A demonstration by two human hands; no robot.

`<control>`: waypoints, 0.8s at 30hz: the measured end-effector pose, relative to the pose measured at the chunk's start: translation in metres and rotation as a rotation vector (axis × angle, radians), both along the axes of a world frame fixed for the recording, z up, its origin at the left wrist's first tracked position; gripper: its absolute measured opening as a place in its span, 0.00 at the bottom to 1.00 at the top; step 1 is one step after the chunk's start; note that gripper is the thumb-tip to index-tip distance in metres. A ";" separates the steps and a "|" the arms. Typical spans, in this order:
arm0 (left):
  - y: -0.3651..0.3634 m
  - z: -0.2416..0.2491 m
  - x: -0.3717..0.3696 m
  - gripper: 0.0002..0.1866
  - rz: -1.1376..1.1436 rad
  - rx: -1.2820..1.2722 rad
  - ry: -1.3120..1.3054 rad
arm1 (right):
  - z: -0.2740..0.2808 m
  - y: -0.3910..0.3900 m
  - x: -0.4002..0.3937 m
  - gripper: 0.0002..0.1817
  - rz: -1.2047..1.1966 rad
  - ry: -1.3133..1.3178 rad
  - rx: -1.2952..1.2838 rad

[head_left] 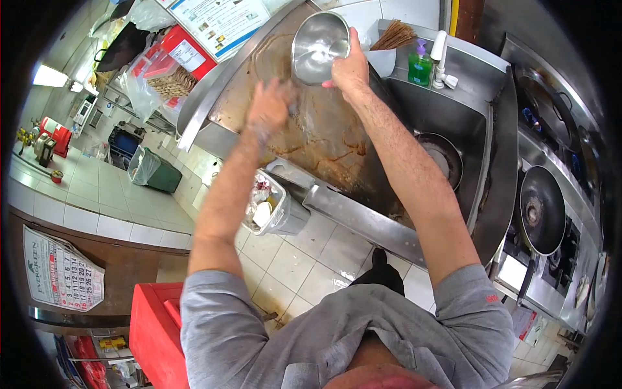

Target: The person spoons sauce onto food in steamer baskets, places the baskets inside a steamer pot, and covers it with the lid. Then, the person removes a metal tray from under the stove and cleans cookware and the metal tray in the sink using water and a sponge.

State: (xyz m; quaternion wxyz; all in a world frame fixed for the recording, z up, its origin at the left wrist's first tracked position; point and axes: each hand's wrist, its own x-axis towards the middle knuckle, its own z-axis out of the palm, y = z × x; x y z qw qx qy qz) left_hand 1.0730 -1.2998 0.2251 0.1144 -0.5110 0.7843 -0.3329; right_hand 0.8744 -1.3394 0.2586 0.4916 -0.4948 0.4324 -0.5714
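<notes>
My right hand [350, 67] grips a round metal bowl [315, 48] by its right rim, tilted over the steel counter. To the left of the bowl, my left hand [271, 104] is smeared by motion just over the counter surface [324, 139]; its fingers cannot be made out clearly. Brown stains and wet streaks mark the steel below both hands.
Right of the counter is a sink [421, 110] holding a pan [440, 159], with green soap [420, 65] and a faucet [440, 61] behind. A wok [542, 211] sits on the stove. Below the counter's left edge stands a waste bin [285, 214].
</notes>
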 end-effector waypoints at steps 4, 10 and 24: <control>0.053 -0.108 -0.078 0.22 0.066 0.292 -0.043 | -0.003 0.045 0.001 0.42 -0.052 0.078 0.007; 0.049 -0.121 -0.075 0.23 0.061 0.449 -0.080 | -0.021 0.075 0.001 0.40 -0.073 0.192 0.010; 0.060 -0.045 -0.034 0.30 0.451 -0.233 -0.047 | -0.157 -0.019 -0.119 0.33 -0.412 0.440 0.052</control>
